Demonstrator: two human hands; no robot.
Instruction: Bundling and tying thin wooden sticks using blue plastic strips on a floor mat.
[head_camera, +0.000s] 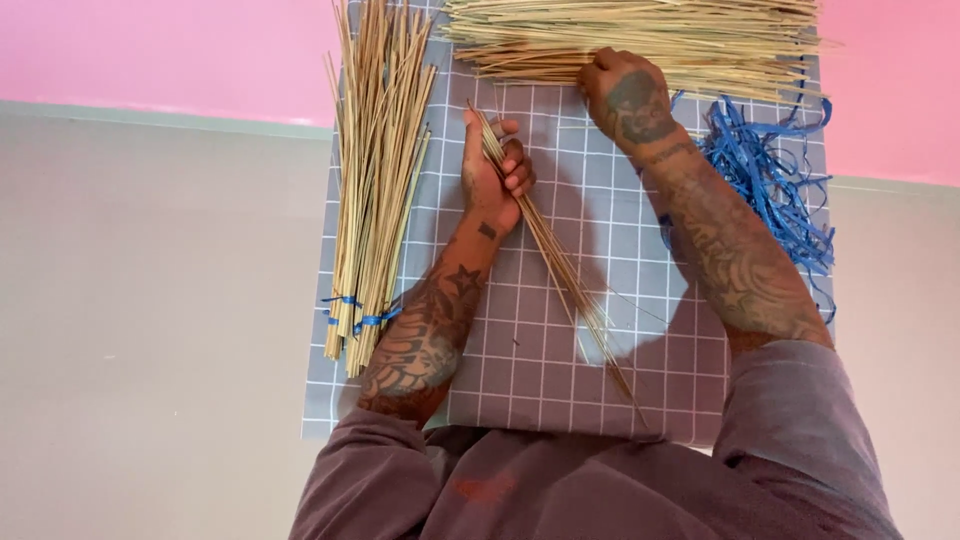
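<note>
One head-worn camera looks steeply down, close over the grid mat (560, 370) set against the pink wall (150, 50)

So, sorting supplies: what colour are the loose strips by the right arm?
Blue strips, clearest in the head view.

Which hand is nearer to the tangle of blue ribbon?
Right. The right hand rests on the loose stick pile, just beside the blue ribbon. The left hand grips a thin stick bundle farther away, mid-mat.
</note>
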